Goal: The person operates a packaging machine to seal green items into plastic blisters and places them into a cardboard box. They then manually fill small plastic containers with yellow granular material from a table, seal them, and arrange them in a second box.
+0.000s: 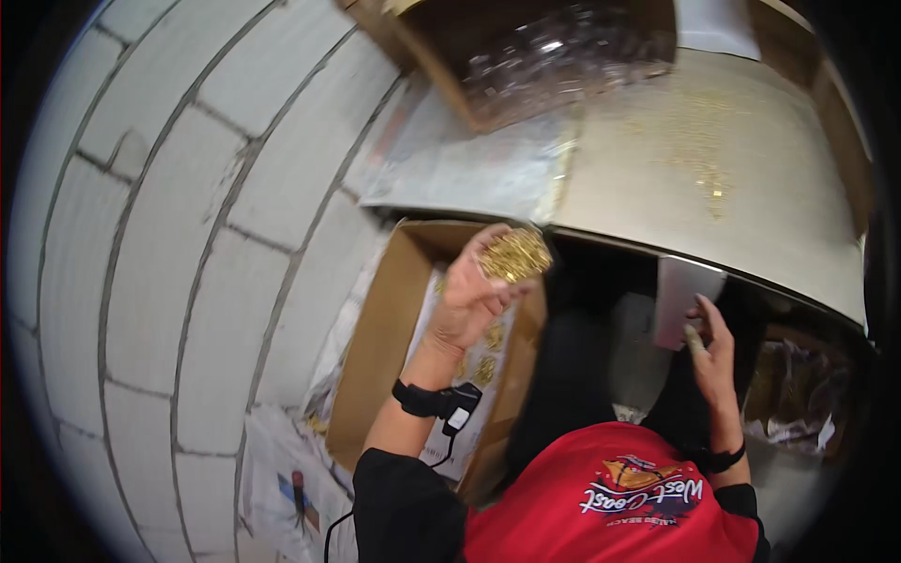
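My left hand (472,293) is closed round a small, seemingly clear container, held up over the cardboard box (371,347) at my left. Small gold-coloured metal pieces (516,255) fill it; their exact kind is too small to tell. Below, more gold clusters (485,368) rest on white printed sheeting inside the cardboard box. My right hand (710,342) grips a flat, pale grey-pink plate (682,298) between thumb and fingers, just under the table's near edge. Loose gold pieces (717,192) lie scattered across the table (638,169).
On the table's far side, a tilted cardboard box (450,89) holds many clear plastic boxes (572,56). Another carton with clear plastic wrapping (793,394) stands low at my right. A block wall (206,206) runs along the left, with white sacking (282,460) at its foot.
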Action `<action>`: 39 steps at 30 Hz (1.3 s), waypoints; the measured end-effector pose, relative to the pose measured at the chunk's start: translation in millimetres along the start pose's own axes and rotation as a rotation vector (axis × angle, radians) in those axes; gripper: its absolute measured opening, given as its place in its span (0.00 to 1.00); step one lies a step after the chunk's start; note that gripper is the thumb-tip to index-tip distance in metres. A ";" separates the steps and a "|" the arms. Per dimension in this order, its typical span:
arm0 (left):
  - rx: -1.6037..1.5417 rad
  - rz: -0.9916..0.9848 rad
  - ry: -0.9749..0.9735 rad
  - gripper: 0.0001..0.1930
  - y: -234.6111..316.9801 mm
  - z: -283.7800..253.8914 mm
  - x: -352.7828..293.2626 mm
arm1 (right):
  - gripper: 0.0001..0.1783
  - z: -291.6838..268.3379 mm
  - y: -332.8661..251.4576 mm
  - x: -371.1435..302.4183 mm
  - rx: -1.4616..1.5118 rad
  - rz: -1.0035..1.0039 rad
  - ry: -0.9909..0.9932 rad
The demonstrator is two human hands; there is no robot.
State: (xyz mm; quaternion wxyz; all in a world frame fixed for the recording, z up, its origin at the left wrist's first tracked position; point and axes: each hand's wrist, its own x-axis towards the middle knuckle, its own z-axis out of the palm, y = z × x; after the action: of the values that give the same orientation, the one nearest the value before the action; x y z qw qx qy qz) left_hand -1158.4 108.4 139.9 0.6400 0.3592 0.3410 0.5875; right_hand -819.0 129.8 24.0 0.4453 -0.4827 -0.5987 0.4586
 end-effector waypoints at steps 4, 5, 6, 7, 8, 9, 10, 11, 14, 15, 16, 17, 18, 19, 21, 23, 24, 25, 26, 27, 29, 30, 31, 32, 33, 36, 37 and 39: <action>0.005 0.238 0.317 0.24 40.2 -74.4 -65.9 | 0.25 11.2 4.1 -2.1 -0.036 0.055 -0.066; -0.003 0.236 0.412 0.24 42.0 -99.8 -84.6 | 0.25 13.8 7.0 -1.6 -0.052 0.062 -0.080; -0.014 0.230 0.497 0.24 37.9 -124.6 -99.0 | 0.25 14.8 10.4 -1.6 -0.071 0.068 -0.084; -0.012 0.202 0.590 0.23 28.9 -150.0 -116.2 | 0.25 17.2 11.8 -0.6 -0.076 0.074 -0.104; -0.012 0.174 0.684 0.23 16.5 -175.3 -136.5 | 0.24 21.5 12.0 1.1 -0.072 0.090 -0.124; -0.012 0.142 0.774 0.22 4.4 -193.0 -154.7 | 0.24 25.3 12.1 2.4 -0.069 0.107 -0.140; -0.045 0.060 0.851 0.21 -7.8 -202.1 -167.8 | 0.24 28.1 11.2 3.6 -0.071 0.124 -0.147; -0.077 -0.023 0.925 0.20 -20.0 -206.9 -179.2 | 0.24 32.8 5.6 5.0 -0.102 0.106 -0.160; -0.034 -0.281 0.934 0.18 -68.3 -230.2 -216.3 | 0.24 44.1 -2.8 9.4 -0.151 0.087 -0.211; 0.002 -0.369 0.897 0.17 -86.9 -236.4 -229.0 | 0.24 47.7 -6.9 10.2 -0.170 0.094 -0.231; 0.006 -0.462 0.888 0.15 -97.7 -228.0 -232.7 | 0.24 50.9 -11.1 10.5 -0.191 0.103 -0.246; 0.011 -0.551 0.878 0.14 -106.1 -215.6 -233.4 | 0.25 54.1 -12.8 10.8 -0.207 0.109 -0.263; 0.017 -0.640 0.865 0.13 -116.8 -206.1 -234.4 | 0.24 55.5 -11.3 10.4 -0.251 0.097 -0.297; 0.016 -0.696 0.836 0.12 -130.5 -201.4 -238.1 | 0.24 56.6 -8.8 10.0 -0.294 0.084 -0.335; 0.032 -0.806 0.763 0.10 -155.2 -195.8 -238.1 | 0.25 60.9 -8.8 7.3 -0.365 0.091 -0.392; -0.014 -0.781 0.801 0.08 -176.4 -189.7 -237.5 | 0.26 70.0 -17.6 3.0 -0.439 0.132 -0.448; -0.032 -0.770 0.817 0.08 -184.8 -186.4 -236.3 | 0.28 68.7 -12.1 0.3 -0.422 0.068 -0.493; -0.047 -0.721 0.865 0.06 -191.8 -184.0 -231.6 | 0.28 68.1 -13.1 -0.8 -0.467 0.023 -0.529; 0.057 -0.720 0.894 0.05 -196.9 -182.5 -229.4 | 0.28 67.8 -15.0 -1.9 -0.514 -0.021 -0.561; 0.164 -0.717 0.916 0.04 -202.6 -181.1 -227.6 | 0.26 66.8 -15.3 -3.0 -0.564 -0.052 -0.597; 0.626 -0.696 0.775 0.06 -214.6 -187.0 -223.2 | 0.23 62.5 -14.8 -3.8 -0.688 -0.108 -0.622; 1.036 -0.506 0.672 0.10 -232.9 -203.4 -234.8 | 0.23 60.2 -9.9 -2.1 -0.741 -0.194 -0.643; 0.952 -0.652 0.577 0.11 -207.7 -193.2 -222.5 | 0.24 58.7 -9.1 -0.5 -0.748 -0.202 -0.656; 1.034 -0.844 0.448 0.09 -204.5 -202.2 -218.7 | 0.22 55.9 -4.1 -1.6 -0.752 -0.242 -0.640; 0.506 -0.820 0.727 0.08 -199.8 -191.0 -222.3 | 0.21 57.7 -4.6 1.9 -0.786 -0.294 -0.690; 0.665 -0.897 0.647 0.11 -179.0 -221.4 -230.4 | 0.22 52.0 -18.3 3.5 -0.755 -0.227 -0.737; 0.872 -0.804 0.530 0.12 -169.4 -239.3 -224.2 | 0.22 45.8 -19.2 3.0 -0.739 -0.228 -0.697; 1.029 -0.538 0.508 0.12 -101.1 -208.3 -169.9 | 0.22 35.1 -16.7 0.0 -0.717 -0.221 -0.620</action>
State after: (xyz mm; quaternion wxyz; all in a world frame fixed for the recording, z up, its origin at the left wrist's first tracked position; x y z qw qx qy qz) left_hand -1299.0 -53.9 -50.7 0.4097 0.3722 0.7993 0.2339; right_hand -856.0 123.8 34.0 0.0976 -0.3800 -0.8711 0.2955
